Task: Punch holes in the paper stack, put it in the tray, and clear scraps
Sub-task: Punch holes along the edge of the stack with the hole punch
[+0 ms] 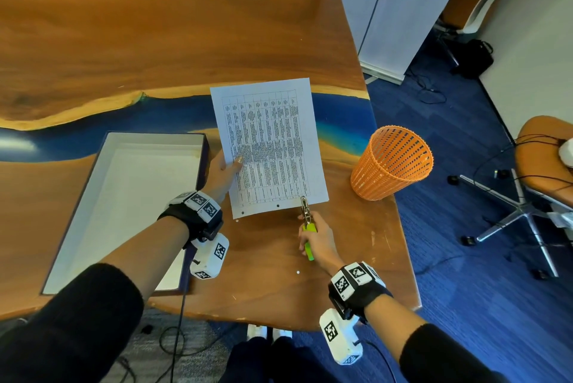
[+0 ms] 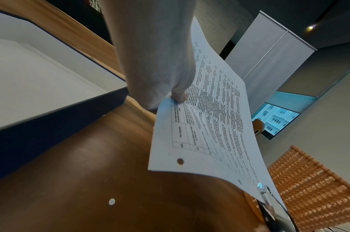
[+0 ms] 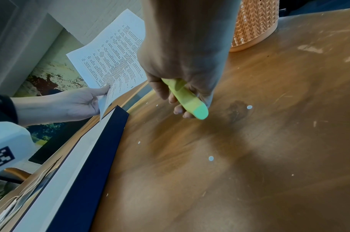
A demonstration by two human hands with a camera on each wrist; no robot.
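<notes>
A printed paper stack (image 1: 269, 147) (image 2: 215, 125) (image 3: 112, 56) is held above the table, pinched at its left edge by my left hand (image 1: 224, 170) (image 2: 170, 87) (image 3: 86, 102). Two punched holes show along its near edge (image 1: 277, 205) (image 2: 180, 161). My right hand (image 1: 317, 237) (image 3: 182, 75) grips a green-handled hole punch (image 1: 307, 223) (image 3: 186, 97) (image 2: 269, 204), whose metal head meets the sheet's near edge, right of the holes. Small white paper scraps (image 1: 298, 272) (image 3: 210, 158) (image 2: 111, 201) lie on the wood. A white tray with dark walls (image 1: 124, 196) (image 2: 40, 87) (image 3: 102, 149) sits to the left.
An orange mesh waste basket (image 1: 392, 162) (image 2: 309, 185) (image 3: 253, 26) stands at the table's right edge. The wooden table (image 1: 155, 41) with a blue resin band stretches away behind. Chairs and cables are on the blue floor to the right.
</notes>
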